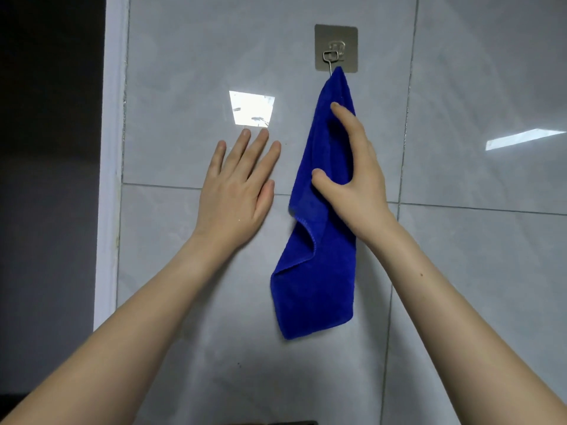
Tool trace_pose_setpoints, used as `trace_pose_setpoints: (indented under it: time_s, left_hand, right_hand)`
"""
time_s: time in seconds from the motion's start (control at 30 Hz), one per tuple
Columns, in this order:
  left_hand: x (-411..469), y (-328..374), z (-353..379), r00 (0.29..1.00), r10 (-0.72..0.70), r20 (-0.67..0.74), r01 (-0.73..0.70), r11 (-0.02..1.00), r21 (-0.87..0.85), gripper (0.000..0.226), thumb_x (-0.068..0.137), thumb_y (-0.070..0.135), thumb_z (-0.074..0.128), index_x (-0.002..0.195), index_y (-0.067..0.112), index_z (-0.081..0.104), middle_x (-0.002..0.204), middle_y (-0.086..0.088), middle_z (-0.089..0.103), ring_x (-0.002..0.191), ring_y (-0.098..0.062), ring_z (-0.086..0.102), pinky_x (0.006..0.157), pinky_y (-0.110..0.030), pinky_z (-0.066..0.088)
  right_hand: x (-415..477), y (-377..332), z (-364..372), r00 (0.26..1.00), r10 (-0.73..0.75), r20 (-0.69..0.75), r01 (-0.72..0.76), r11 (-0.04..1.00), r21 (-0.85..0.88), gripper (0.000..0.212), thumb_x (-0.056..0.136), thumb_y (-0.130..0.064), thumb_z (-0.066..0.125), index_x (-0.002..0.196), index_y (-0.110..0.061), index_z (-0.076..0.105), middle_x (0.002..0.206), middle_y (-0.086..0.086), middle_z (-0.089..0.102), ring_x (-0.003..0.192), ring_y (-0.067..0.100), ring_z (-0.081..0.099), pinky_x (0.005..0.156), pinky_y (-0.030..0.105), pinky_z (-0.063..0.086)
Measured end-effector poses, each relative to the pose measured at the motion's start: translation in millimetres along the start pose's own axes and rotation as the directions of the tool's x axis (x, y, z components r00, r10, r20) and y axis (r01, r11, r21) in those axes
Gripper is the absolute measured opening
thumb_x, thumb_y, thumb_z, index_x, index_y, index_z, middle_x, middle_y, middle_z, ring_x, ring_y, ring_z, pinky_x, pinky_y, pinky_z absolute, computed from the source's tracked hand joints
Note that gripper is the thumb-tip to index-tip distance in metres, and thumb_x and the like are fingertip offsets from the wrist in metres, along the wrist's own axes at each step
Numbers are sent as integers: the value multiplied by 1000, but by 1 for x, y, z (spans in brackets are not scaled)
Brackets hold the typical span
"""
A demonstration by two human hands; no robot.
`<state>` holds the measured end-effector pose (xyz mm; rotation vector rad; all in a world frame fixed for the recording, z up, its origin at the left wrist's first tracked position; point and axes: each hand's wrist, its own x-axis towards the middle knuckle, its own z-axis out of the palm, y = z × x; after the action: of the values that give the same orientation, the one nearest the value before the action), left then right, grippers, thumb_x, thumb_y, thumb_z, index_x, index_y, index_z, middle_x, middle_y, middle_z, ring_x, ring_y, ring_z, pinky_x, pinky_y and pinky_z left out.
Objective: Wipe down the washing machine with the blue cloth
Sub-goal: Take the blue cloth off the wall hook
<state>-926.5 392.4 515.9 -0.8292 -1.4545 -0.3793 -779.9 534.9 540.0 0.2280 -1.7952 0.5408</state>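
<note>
Right hand [352, 176]: below the hook [333, 56], thumb and fingers closed round the blue cloth [316, 286], likely to lift it off.
Blue cloth: hangs from the hook by its top corner.
Left hand [239, 191]: lower left of the hook, fingers straight and spread, holding nothing.

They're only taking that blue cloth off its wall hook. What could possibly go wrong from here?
The blue cloth hangs by its top corner from the wire hook; a straight downward tug might snag it or peel the stick-on plate off the tile. The right hand curls round only the cloth's middle, so it could slip out once unhooked. The left hand is open beside the cloth, not bracing the plate.
</note>
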Motion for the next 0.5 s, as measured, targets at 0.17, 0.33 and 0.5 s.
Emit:
trace_pose_setpoints:
  time_s: [0.17, 0.33, 0.5]
  left_hand:
    - [0, 0, 0, 1000, 6, -16, -6, 1000, -10, 52, 103, 27, 38, 154, 16, 34, 161, -6, 30, 150, -29, 22, 121, -49, 13]
    - [0, 0, -1, 1000, 10, -25, -11, 999, -31, 52, 101, 24, 41, 152, 15, 39, 159, -8, 34, 149, -30, 26, 120, -50, 15]
    - [0, -1, -3, 999, 21, -28, -23, 998, -62, 51, 98, 22, 44, 149, 13, 44, 157, -9, 39, 147, -31, 30, 119, -51, 19]
  right_hand:
    - [-3, -1, -13, 996, 46, 71, -56, 987, 148, 70, 85, -13, 68, 144, -39, 43, 137, -12, 49, 123, -4, 47, 102, 20, 45]
    - [5, -13, -23, 996, 74, -51, -60, 969, 239, 70, 78, -4, 76, 141, -25, 52, 139, -16, 54, 122, -7, 51, 95, 13, 47]
    - [37, -35, -33, 989, 15, -144, 14, 979, 201, 70, 75, -3, 75, 139, -22, 54, 136, -13, 57, 119, -5, 54, 97, 16, 48]
